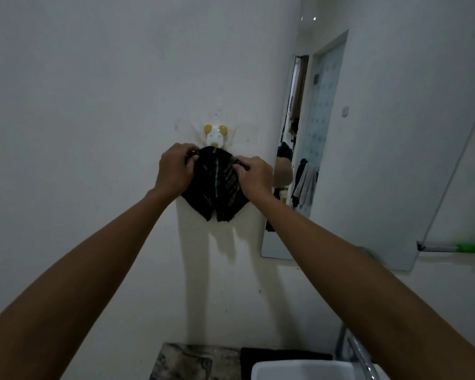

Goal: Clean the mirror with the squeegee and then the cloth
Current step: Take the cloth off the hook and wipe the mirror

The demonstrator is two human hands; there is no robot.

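Note:
A dark cloth [215, 187] with pale streaks hangs from a white and yellow wall hook [215, 135] on the white wall ahead. My left hand [174, 170] pinches the cloth's upper left edge, and my right hand [254, 175] pinches its upper right edge, both just below the hook. The mirror [368, 149] is mounted on the wall to the right, seen at a slant. A green-handled squeegee [461, 247] shows near the mirror's lower right corner; whether it is real or a reflection I cannot tell.
A white sink [299, 370] sits at the bottom right with a chrome tap [362, 357] beside it. Left of the sink lie a marbled counter [187, 362] and a dark item [272, 353]. The mirror reflects a doorway and hanging clothes.

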